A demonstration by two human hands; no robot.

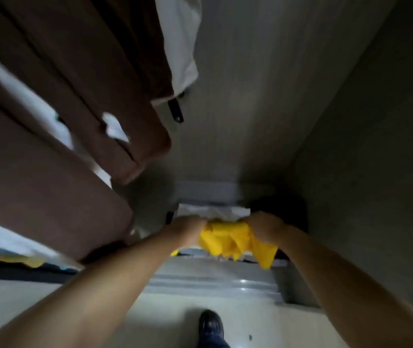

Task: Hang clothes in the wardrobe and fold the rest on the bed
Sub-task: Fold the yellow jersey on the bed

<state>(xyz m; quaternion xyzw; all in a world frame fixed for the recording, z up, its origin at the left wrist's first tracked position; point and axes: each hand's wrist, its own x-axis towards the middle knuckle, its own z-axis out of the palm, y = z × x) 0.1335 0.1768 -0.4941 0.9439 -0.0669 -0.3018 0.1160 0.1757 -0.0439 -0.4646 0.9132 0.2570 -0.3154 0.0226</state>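
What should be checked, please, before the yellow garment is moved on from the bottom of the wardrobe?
1. Left hand grips the yellow garment: ok.
2. Right hand grips it: ok.
3. Garment clear of the white cloth behind it: cannot tell.
4. Garment spread flat for hanging or folding: not ok, bunched.
5. Brown hanging clothes clear of the arms: ok.
6. Hanger ready: cannot tell, none visible.

Left hand (189, 228), right hand (265, 226) — both fists gripping, arms outstretched.
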